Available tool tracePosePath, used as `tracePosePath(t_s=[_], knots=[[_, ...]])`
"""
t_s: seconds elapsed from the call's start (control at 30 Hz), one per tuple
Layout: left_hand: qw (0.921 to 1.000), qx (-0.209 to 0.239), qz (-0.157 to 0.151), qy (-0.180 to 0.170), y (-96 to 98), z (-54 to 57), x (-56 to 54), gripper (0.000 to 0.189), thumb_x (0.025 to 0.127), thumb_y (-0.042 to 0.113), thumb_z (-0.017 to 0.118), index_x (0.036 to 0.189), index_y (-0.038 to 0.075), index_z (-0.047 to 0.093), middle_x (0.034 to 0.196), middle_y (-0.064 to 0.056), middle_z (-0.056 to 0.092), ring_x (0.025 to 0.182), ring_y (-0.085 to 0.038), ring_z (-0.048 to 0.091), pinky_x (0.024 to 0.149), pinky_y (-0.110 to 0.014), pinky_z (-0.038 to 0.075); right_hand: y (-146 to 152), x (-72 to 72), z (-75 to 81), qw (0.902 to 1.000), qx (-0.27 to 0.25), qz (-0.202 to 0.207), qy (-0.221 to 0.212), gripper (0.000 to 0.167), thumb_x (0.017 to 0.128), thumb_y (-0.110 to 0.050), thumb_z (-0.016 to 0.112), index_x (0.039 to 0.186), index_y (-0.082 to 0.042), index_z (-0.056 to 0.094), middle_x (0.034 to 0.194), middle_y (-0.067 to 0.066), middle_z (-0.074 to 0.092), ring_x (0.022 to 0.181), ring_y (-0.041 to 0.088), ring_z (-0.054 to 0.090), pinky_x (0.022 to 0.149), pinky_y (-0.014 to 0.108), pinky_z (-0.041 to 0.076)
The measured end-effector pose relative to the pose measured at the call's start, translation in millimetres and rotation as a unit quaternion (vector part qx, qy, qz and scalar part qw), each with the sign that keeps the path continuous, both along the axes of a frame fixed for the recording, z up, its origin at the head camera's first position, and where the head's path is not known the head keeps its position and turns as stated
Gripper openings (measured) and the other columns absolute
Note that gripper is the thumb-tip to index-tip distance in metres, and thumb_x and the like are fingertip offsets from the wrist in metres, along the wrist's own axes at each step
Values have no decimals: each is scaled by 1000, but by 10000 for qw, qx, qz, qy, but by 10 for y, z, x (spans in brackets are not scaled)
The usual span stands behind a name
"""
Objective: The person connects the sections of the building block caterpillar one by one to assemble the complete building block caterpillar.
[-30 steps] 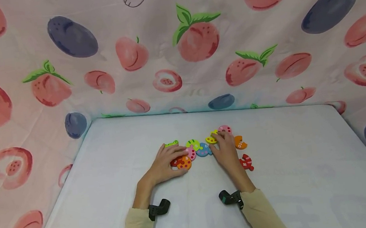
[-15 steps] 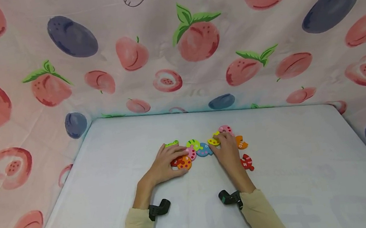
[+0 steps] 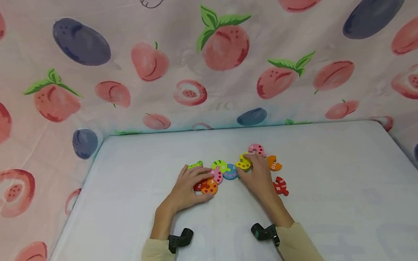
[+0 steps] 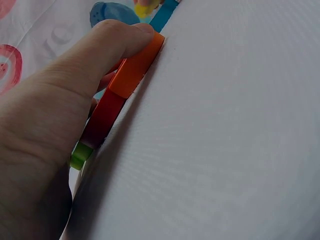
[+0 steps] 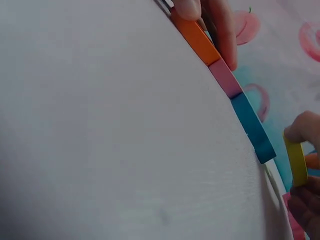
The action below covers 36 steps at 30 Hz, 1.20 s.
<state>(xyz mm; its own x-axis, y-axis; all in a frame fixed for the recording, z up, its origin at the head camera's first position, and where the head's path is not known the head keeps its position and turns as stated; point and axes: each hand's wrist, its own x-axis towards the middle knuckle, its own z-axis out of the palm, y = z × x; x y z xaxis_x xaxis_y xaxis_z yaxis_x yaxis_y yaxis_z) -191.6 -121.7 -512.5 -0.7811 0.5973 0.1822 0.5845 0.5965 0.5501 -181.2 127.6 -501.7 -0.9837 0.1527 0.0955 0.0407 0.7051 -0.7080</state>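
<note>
My left hand [image 3: 188,186] holds a row of joined, numbered puzzle pieces on the table, its thumb on the edge of the orange dotted piece [image 4: 135,70] and its fingers over the top. Beside the orange piece sits a red one [image 4: 104,117], with a green piece [image 3: 195,164] partly under the fingers. Rightward the row runs through a pink dotted piece [image 3: 218,176], a green striped piece [image 3: 218,166] and a blue piece [image 3: 230,172]. My right hand [image 3: 258,176] pinches a yellow dotted puzzle piece [image 5: 296,162] between thumb and fingers, just right of the blue one.
Loose pieces lie around the right hand: a pink dotted one [image 3: 256,149] behind it, an orange one [image 3: 274,164] and a red striped one [image 3: 280,186] to its right. A fruit-print curtain [image 3: 227,89] hangs behind the white table [image 3: 338,210].
The yellow piece has turned in my right hand's fingers, and that hand has shifted slightly left and nearer the blue piece. My left hand has stayed on the row.
</note>
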Motion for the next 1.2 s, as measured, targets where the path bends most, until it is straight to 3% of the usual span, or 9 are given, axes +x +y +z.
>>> tracePosePath(t_s=[0.2, 0.4, 1.2], knots=[[10000, 32, -1, -17, -5, 5, 4, 55, 81, 42, 74, 131, 24, 61, 143, 3, 52, 143, -26, 35, 122, -57, 6, -51, 197, -1, 9985, -424, 94, -334, 54, 85, -27, 72, 134, -11, 54, 132, 11, 52, 125, 27, 50, 106, 43, 47], [10000, 29, -4, 41, -6, 4, -1, 55, 81, 42, 74, 131, 25, 61, 142, 3, 53, 143, -25, 35, 121, -58, 7, -47, 294, -27, 9963, -809, 153, -252, 55, 84, -25, 72, 134, -11, 54, 130, 10, 51, 123, 25, 51, 107, 42, 46], [10000, -11, 41, -43, -2, 14, 6, 54, 81, 43, 74, 131, 26, 61, 142, 4, 52, 143, -24, 35, 122, -56, 7, -25, 328, -78, 9951, -941, 244, -188, 56, 84, -21, 73, 136, -14, 54, 134, 10, 50, 127, 27, 49, 109, 42, 45]])
